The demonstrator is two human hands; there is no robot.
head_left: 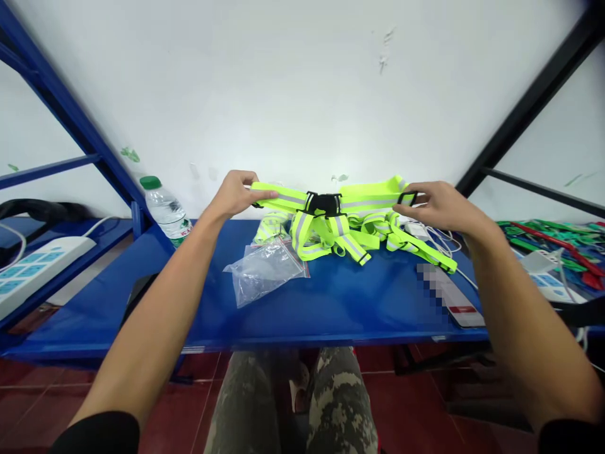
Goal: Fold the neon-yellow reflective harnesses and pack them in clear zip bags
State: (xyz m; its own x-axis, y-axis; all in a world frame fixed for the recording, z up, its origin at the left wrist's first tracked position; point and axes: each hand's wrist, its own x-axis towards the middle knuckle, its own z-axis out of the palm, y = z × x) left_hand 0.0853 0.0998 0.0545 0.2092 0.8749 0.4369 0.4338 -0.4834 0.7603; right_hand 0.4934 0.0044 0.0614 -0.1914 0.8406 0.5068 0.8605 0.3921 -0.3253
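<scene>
A neon-yellow reflective strap (363,200) with a grey stripe is stretched level above the blue table. My left hand (239,194) pinches its left end between thumb and fingers. At the other end, my right hand (432,203) grips the strap beside a black slider buckle (407,198). A black joining piece (324,203) sits midway along it, and more yellow straps hang from there to the tabletop. Below lie further loops of yellow webbing (418,251), partly tangled. A clear plastic zip bag (265,270) rests in front of the straps.
A water bottle (165,209) with a green cap stands at the back left. A phone (454,296) lies near the right front edge of the table (331,321). White cables run behind it. Power strips (42,265) and green and red straps (562,246) lie beyond either side.
</scene>
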